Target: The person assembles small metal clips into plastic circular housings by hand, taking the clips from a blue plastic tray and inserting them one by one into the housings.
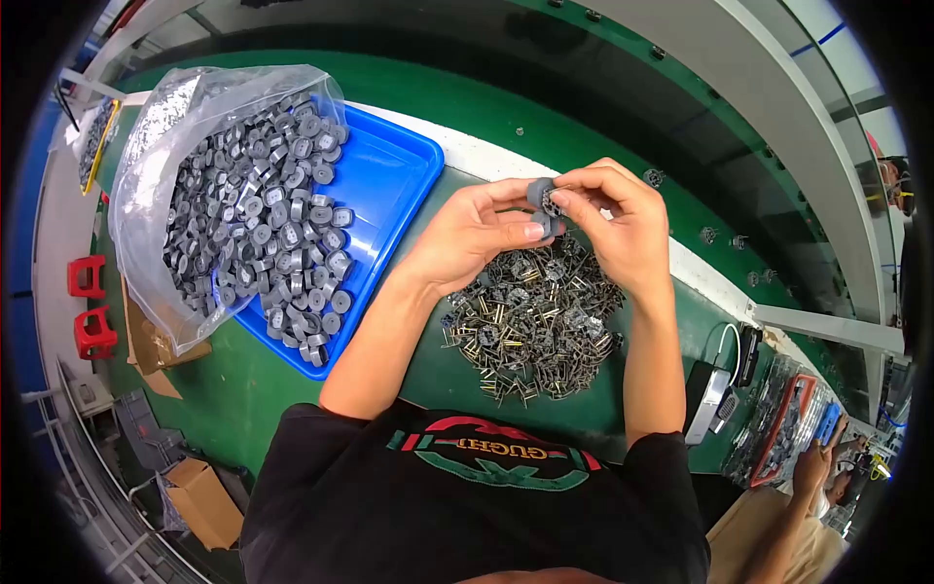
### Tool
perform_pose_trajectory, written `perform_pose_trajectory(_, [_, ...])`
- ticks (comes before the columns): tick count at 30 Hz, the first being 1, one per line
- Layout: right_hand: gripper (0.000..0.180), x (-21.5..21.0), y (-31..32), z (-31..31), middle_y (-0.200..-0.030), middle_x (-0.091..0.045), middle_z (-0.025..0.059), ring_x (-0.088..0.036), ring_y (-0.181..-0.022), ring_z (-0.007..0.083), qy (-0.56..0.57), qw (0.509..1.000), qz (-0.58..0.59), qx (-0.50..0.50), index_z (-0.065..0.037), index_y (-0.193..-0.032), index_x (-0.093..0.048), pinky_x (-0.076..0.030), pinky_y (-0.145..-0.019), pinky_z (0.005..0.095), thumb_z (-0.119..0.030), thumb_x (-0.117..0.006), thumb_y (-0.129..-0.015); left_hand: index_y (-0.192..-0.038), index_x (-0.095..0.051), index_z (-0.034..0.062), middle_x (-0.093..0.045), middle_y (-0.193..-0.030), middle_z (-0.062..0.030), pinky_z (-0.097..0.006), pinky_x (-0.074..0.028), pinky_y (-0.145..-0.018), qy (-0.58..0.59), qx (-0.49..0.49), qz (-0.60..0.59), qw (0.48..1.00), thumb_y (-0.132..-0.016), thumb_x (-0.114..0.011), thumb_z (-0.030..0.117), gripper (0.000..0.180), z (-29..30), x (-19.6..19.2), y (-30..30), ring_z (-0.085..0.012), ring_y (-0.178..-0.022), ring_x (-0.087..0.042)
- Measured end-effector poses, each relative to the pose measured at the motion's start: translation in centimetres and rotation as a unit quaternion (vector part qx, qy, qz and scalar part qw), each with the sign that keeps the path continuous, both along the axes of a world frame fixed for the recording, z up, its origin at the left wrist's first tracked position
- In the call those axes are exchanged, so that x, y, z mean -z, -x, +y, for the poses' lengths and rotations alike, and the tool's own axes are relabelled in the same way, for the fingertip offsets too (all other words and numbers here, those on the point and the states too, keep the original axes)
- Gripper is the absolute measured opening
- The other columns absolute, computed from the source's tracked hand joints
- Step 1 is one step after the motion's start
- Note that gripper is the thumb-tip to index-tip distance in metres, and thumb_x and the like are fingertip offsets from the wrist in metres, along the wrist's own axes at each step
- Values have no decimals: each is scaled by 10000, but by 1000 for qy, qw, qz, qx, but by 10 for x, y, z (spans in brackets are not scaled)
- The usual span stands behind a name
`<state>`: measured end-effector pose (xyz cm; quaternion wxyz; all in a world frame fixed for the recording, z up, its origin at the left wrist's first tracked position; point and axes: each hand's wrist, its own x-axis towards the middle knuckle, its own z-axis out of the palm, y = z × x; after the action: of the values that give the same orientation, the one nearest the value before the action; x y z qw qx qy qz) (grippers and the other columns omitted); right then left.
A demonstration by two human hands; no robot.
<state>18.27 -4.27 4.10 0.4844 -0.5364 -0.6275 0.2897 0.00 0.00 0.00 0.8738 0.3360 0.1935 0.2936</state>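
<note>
My left hand point(477, 232) pinches a grey round plastic housing point(538, 195) between thumb and fingers. Against it, my right hand point(623, 219) presses a small dark insert point(552, 202) with thumb and index finger, so the two parts touch. Both hands are raised over a heap of dark inserts with metal pins point(530, 331) on the green tabletop. Left of my arm, a blue tray point(384, 185) bears a clear plastic bag point(146, 209) lying on its side, with many grey housings point(282, 219) spilling out of it.
Beyond a white ledge point(467, 153) runs a green belt point(409, 83) with several inserts point(710, 236) lying on it. At right stand a white device with a cable point(708, 404) and an orange-rimmed tray point(788, 428), near a co-worker's arm point(812, 477). Red stools point(94, 331) and a carton point(204, 501) are at left.
</note>
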Motion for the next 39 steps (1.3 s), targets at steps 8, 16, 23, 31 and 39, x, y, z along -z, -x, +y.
perform_pose_trajectory(8, [115, -24, 8, -14, -804, -634, 71, -614, -645, 169, -74, 987, -135, 37, -5, -877, -686, -482, -549, 282, 4, -732, -772, -1109, -562, -22, -634, -1082, -147, -318, -537, -917, -93, -171, -44, 980, -771, -717, -115, 382, -2, 7, -6, -191, -999, -644])
perform_pose_trajectory(16, [138, -16, 19, -14, -806, -626, 78, -618, -656, 199, -128, 980, -145, 54, -8, -876, -673, -492, -542, 284, 14, -739, -756, -1099, -558, -23, -626, -1091, -163, -320, -569, -876, -114, -159, -75, 978, -750, -717, -145, 403, -4, 6, -4, -206, -1023, -631])
perform_pose_trajectory(23, [217, -6, 21, -5, -864, -664, 62, -607, -667, 105, 176, 967, 185, 15, 12, -1054, -665, -489, -524, 220, -86, -702, -864, -1168, -557, -33, -621, -1136, -163, -324, -513, -938, -132, -232, -80, 960, -785, -722, -79, 419, -5, 3, -6, -208, -1068, -613])
perform_pose_trajectory(31, [166, 5, 17, 2, -832, -686, 91, -616, -672, 101, 246, 907, 338, -55, 39, -994, -666, -470, -533, 200, -90, -679, -889, -1254, -557, -41, -639, -1135, -169, -343, -497, -937, -343, -250, 53, 904, -814, -697, -63, 463, 3, 6, 5, -226, -1074, -617])
perform_pose_trajectory(39, [300, 53, -79, 56, -722, -681, 110, -631, -647, 175, 228, 952, -139, 148, 5, -956, -723, -473, -612, 306, -238, -758, -784, -1226, -608, -19, -637, -1094, -97, -263, -529, -837, -189, -263, 146, 935, -786, -722, -88, 460, 9, -6, 9, -130, -917, -636])
